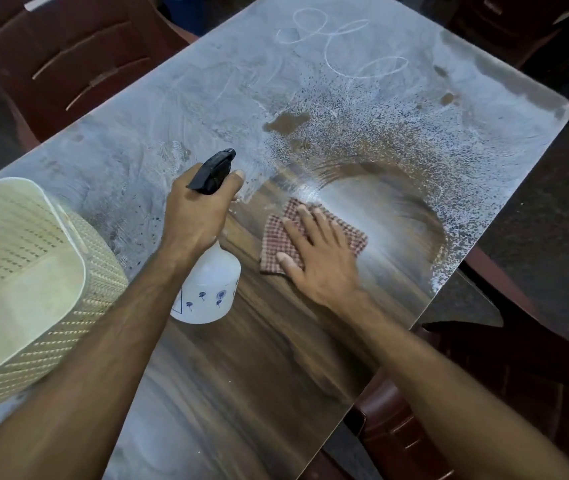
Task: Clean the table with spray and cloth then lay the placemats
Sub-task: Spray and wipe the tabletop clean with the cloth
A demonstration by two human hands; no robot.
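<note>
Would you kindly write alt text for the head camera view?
The right hand presses a checked cloth flat on a dusty wooden table, while the left hand grips a white spray bottle. A cream woven basket stands at left.

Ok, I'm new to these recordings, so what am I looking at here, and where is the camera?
There is no machine here. A camera worn on a person's head looks down at their two bare hands. The left hand grips a white spray bottle by its black trigger head. The right hand lies flat, fingers straight, pressing a checked cloth on the wooden table. The far part of the table is covered in a whitish film with spray droplets; the near part is wiped to bare wood. A cream woven basket stands at the left. Dark chairs surround the table. No placemats show.
</note>
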